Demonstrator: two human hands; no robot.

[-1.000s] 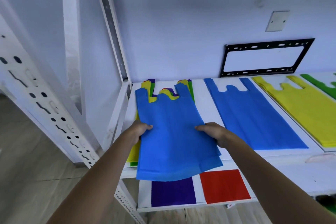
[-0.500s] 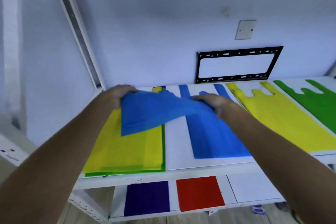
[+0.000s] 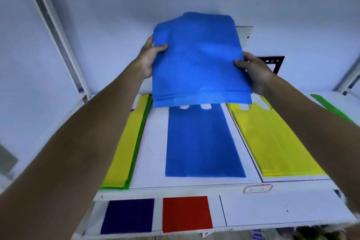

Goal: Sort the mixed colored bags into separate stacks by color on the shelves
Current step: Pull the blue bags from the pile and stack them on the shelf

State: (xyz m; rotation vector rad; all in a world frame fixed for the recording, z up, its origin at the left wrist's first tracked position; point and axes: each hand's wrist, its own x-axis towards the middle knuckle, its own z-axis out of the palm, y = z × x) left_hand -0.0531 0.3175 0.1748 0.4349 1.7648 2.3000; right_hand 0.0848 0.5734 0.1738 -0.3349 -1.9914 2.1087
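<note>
Head cam: both hands, left (image 3: 149,58) and right (image 3: 255,72), grip a blue bag (image 3: 198,60) above the blue stack (image 3: 202,142); next it probably needs lowering squarely on.

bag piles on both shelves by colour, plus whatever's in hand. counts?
Blue: 2, the held blue bag and the blue stack
Yellow: 1, the yellow stack
Green: 1, the green stack
Purple: 1, the purple stack
Red: 1, the red stack
Mixed: 1, the mixed pile
Total: 7

I'm looking at a stockroom or shop storage corner.
I'm seeing a white metal shelf (image 3: 194,186) with sorted bag stacks (image 3: 276,142), coloured squares (image 3: 187,213) marking places, bare painted wall (image 3: 116,15).
</note>
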